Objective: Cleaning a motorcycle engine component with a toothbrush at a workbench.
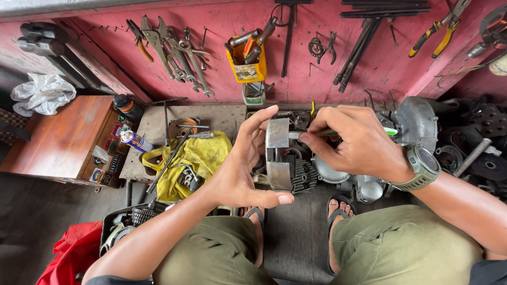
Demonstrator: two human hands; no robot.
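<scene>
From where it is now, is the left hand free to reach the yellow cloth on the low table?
Probably not right away. The left hand is cupped around the metal engine part that the right hand works on with a tool. The yellow cloth lies just beside it, with nothing between.

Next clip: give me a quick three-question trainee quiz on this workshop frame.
1. True or false: the left hand grips the grey metal engine part.
2. The tool with a green handle is in which hand?
3. The yellow cloth lies to which side of the engine part: A left, B right?

Key: 1 true. 2 the right hand. 3 A.
</scene>
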